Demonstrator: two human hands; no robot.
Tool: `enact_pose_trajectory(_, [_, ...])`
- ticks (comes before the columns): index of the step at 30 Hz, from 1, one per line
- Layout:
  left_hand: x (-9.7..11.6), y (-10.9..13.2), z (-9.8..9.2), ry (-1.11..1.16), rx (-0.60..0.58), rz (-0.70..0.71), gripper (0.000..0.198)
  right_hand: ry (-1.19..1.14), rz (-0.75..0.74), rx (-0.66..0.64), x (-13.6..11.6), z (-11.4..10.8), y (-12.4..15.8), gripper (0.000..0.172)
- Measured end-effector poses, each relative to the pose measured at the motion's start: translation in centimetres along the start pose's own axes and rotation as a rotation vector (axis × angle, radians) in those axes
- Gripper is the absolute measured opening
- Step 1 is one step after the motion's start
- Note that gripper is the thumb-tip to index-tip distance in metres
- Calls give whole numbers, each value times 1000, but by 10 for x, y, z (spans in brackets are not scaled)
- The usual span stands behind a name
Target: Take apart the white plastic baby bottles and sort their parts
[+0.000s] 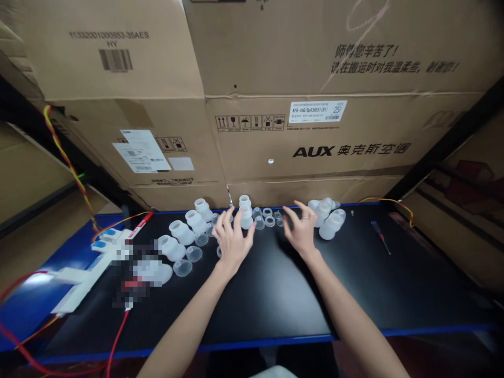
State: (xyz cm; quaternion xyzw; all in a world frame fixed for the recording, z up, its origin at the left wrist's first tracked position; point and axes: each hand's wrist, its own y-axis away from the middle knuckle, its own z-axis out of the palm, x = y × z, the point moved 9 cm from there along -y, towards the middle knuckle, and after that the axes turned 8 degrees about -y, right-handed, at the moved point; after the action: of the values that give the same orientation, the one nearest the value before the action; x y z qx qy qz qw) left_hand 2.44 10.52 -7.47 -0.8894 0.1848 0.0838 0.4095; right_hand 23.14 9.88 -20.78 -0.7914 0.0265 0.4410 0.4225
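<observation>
My left hand (233, 239) hovers over the back middle of the black table, fingers spread and holding nothing. Just behind it stands a white bottle (246, 216), partly covered by my fingers. My right hand (301, 228) is also spread and holds nothing, between the small clear parts and a group of white bottles (331, 224) on the right. Clear rings (270, 221) and small clear pieces (259, 222) lie between my hands. Left of my left hand, several open white bottles (181, 232) form a slanting row, with clear domed caps (193, 254) beside them.
A screwdriver (380, 236) lies at the right on the black table (275, 299). At the left are a white power strip (92, 262), a red marker (140, 226) and red cables (118, 341). Large cardboard (252, 173) stands along the back edge, between dark metal posts.
</observation>
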Motion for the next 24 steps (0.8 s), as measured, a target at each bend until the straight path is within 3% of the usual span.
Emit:
enact_pose_trajectory(2, [28,10,-21,114,92,186,37,103,53,261,10,-41,-3,30])
enact_pose_trajectory(3, [44,17,-25,208,68,293,29,155,80,386,16,-61,-3,29])
enact_pose_trajectory(5, [71,35,-19,416,-93,461,14,227,119,585,28,-92,1,34])
enact_pose_trajectory(7, [89,53,-4,574,-281,511,7,210,155,674,42,-110,2,43])
enact_pose_trajectory(12, [94,77,36,697,-550,404,6,17,312,624,72,-106,1,28])
enact_pose_trajectory(18, [56,67,60,568,-608,265,10,-130,197,562,46,-93,-2,17])
enact_pose_trajectory(24, [39,64,45,462,-500,563,13,-330,120,297,12,-60,-8,21])
